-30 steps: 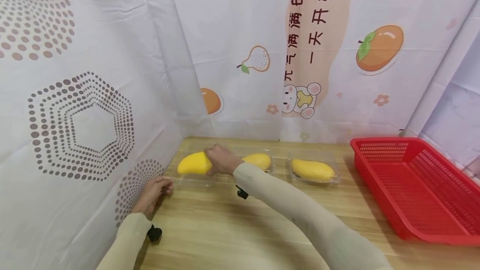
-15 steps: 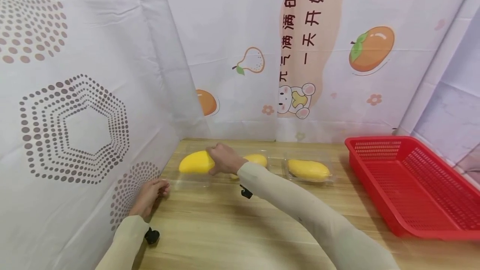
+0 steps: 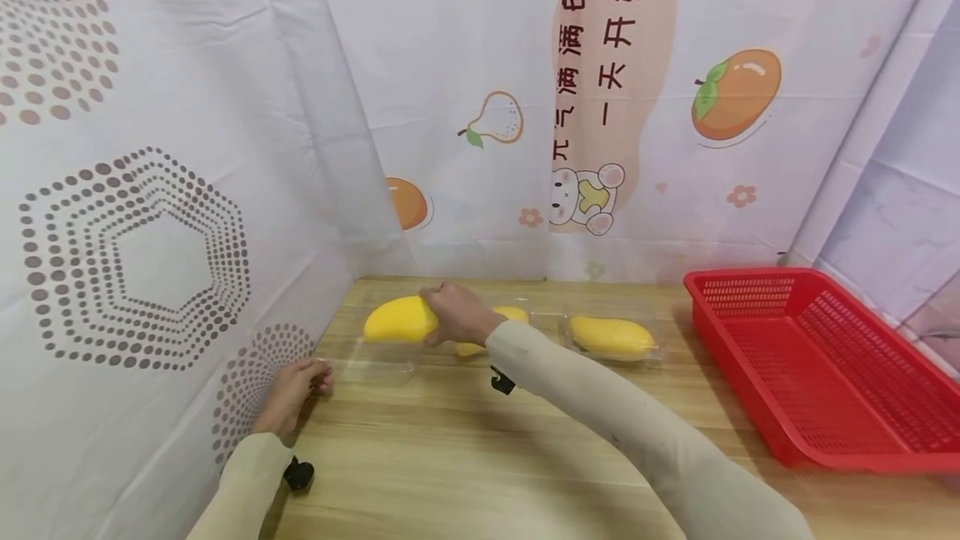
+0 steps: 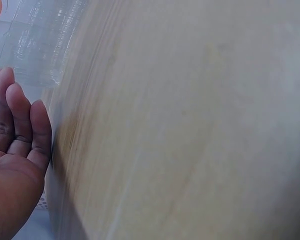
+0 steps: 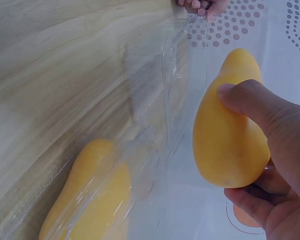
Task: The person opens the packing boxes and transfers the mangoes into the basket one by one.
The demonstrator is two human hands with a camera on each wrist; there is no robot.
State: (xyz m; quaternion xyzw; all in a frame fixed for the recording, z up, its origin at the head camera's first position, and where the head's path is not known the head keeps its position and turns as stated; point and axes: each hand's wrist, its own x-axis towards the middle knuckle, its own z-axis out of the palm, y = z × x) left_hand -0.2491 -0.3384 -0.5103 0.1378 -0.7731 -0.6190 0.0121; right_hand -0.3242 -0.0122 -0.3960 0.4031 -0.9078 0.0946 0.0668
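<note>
A yellow mango [image 3: 397, 320] is gripped at its right end by my right hand [image 3: 457, 315]. In the right wrist view, the thumb presses one side of this mango [image 5: 230, 135] and fingers curl under the other. Below it lies an open clear plastic box [image 3: 375, 370]. My left hand [image 3: 292, 390] is at the box's left corner, its fingertips appearing to pinch the edge; the left wrist view partly hides the thumb. A second mango [image 3: 513, 314], partly behind my right hand, lies in clear packaging. A third mango [image 3: 611, 337] sits in another clear box.
A red plastic basket [image 3: 795, 432] stands on the right of the wooden table [image 3: 450, 448]. A white dotted curtain [image 3: 165, 257] rises close beside my left arm. A printed curtain [image 3: 480, 190] hangs along the table's back edge.
The mango has risen a little and shifted slightly right with my right hand. My left hand stays at the box corner. The whole head view has drifted slightly.
</note>
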